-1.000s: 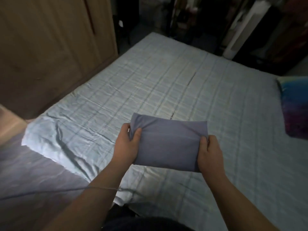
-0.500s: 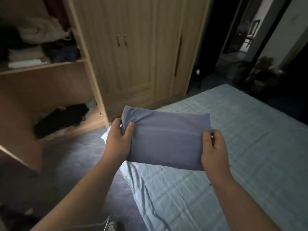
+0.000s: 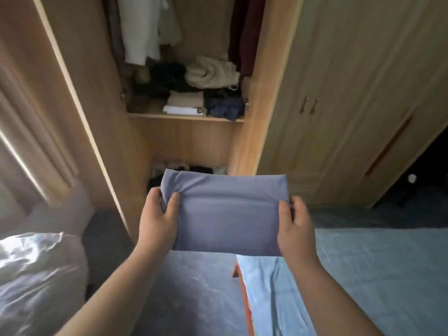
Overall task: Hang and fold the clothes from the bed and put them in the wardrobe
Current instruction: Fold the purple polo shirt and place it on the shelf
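Observation:
A folded blue-grey garment (image 3: 228, 214) is held flat in the air in front of the open wardrobe (image 3: 189, 141). My left hand (image 3: 157, 221) grips its left edge, thumb on top. My right hand (image 3: 294, 226) grips its right edge the same way. The wardrobe shelf (image 3: 186, 116) carries piles of folded and bunched clothes, and hanging garments (image 3: 143, 27) show above it. More clothes lie in the lower compartment (image 3: 184, 169), partly hidden behind the folded garment. The bed (image 3: 375, 275) with its light blue sheet lies at the lower right.
The open wardrobe door (image 3: 80, 98) stands at the left. Closed wardrobe doors (image 3: 339, 105) fill the right. A shiny white bag (image 3: 36, 282) sits on the floor at the lower left. Dark floor (image 3: 189, 294) runs between bag and bed.
The view has swung left from the bed to face the open wardrobe. Both hands keep the same grip on the folded garment, which now hangs before the wardrobe's lower compartment.

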